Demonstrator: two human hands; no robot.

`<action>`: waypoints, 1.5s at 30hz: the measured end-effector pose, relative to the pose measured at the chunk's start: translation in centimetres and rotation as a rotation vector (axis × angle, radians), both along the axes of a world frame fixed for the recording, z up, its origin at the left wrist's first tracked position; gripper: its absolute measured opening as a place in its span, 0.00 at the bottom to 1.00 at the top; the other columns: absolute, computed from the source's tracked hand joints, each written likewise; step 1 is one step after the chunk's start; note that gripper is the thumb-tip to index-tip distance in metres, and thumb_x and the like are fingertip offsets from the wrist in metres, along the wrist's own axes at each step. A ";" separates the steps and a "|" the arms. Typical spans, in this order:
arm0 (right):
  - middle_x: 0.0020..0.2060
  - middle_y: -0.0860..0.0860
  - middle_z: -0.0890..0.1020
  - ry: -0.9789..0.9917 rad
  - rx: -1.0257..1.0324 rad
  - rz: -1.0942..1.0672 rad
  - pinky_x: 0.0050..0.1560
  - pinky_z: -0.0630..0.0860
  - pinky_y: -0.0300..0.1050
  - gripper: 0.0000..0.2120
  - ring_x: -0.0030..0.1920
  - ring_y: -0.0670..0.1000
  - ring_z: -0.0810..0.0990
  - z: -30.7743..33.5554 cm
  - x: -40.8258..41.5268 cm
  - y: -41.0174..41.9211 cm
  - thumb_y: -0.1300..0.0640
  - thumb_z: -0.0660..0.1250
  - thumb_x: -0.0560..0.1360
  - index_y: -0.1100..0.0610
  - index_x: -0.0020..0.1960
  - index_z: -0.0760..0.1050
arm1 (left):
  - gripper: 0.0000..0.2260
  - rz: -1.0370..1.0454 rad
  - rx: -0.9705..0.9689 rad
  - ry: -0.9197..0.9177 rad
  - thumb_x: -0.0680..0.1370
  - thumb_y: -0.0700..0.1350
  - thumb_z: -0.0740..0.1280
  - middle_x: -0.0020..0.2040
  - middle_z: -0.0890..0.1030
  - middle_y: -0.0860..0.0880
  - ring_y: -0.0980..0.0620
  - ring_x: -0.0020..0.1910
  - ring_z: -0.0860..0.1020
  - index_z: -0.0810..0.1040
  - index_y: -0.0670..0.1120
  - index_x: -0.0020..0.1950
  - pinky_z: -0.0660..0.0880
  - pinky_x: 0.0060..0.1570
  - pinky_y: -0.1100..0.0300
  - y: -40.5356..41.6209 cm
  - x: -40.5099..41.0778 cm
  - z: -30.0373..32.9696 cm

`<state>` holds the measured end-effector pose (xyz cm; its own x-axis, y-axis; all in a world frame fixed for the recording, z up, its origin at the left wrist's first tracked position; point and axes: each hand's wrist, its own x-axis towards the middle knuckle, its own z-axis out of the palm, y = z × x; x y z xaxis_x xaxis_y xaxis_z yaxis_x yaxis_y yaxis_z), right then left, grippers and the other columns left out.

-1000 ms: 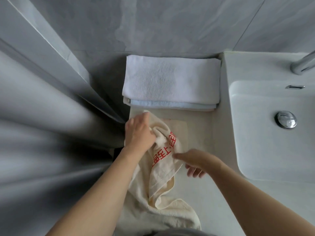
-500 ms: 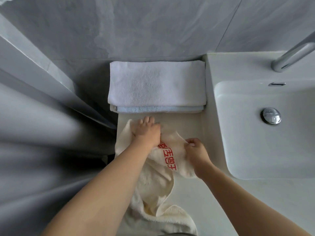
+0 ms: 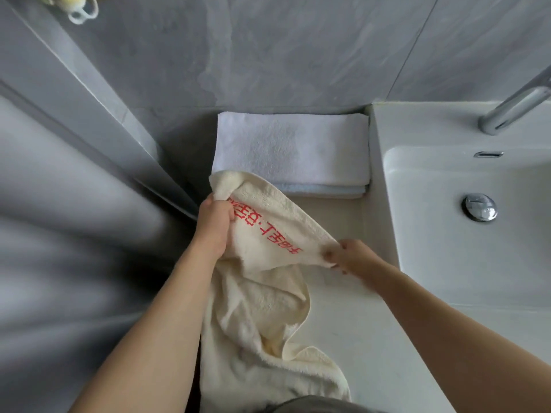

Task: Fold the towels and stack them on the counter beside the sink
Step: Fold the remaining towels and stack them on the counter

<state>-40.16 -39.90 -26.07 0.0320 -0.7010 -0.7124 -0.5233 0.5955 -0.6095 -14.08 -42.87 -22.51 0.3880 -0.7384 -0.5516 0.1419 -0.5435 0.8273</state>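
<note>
The cream towel [image 3: 262, 293], bunched before the stack [image 3: 293, 150] half a second ago, is now held raised and stretched over the counter [image 3: 357, 338]. Its far corner is gripped by the left hand [image 3: 213, 226] near the stack; its right corner is pinched by the right hand [image 3: 354, 256].

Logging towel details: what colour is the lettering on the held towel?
Red, on the cream towel; head view shows it.

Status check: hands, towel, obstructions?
Left hand and right hand grip cream towel with red lettering, unfolded. Folded white towel stacked behind. Nothing blocking.
</note>
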 end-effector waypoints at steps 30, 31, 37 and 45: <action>0.54 0.60 0.76 1.004 -0.739 0.085 0.59 0.56 0.54 0.18 0.59 0.60 0.67 1.0 -2.5 -24.4 0.64 0.56 0.68 0.57 0.57 0.65 | 0.15 -0.262 -0.114 -1.037 0.86 0.50 0.53 0.53 0.81 0.45 0.41 0.55 0.78 0.74 0.43 0.61 0.68 0.45 0.53 -19.4 1.5 -4.4; 0.55 0.60 0.73 1.014 -0.718 0.074 0.60 0.56 0.54 0.19 0.59 0.61 0.66 0.9 -2.4 -24.5 0.64 0.56 0.68 0.58 0.59 0.66 | 0.15 -0.274 -0.095 -1.058 0.86 0.50 0.53 0.52 0.80 0.45 0.41 0.54 0.78 0.74 0.43 0.61 0.68 0.45 0.52 -19.5 1.4 -4.5; 0.65 0.58 0.65 0.874 -0.811 -0.051 0.68 0.52 0.53 0.25 0.65 0.60 0.62 1.2 -0.8 -23.6 0.60 0.57 0.71 0.55 0.68 0.64 | 0.16 -0.157 -0.185 -1.265 0.80 0.49 0.61 0.60 0.77 0.41 0.39 0.57 0.76 0.71 0.43 0.64 0.72 0.52 0.46 -18.7 0.4 -5.0; 0.80 0.52 0.46 0.716 -0.732 0.423 0.75 0.35 0.54 0.29 0.79 0.55 0.42 -4.7 1.4 -20.8 0.39 0.47 0.81 0.46 0.80 0.49 | 0.27 -0.941 -0.271 -1.293 0.82 0.60 0.43 0.83 0.46 0.53 0.49 0.81 0.42 0.50 0.58 0.82 0.40 0.77 0.39 -16.9 -1.5 -8.4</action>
<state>-38.71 -60.73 -30.80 0.1148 -0.9902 -0.0795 -0.9717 -0.0953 -0.2162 -15.56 -59.79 -30.92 -0.1567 -0.9861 -0.0547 -0.9685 0.1425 0.2042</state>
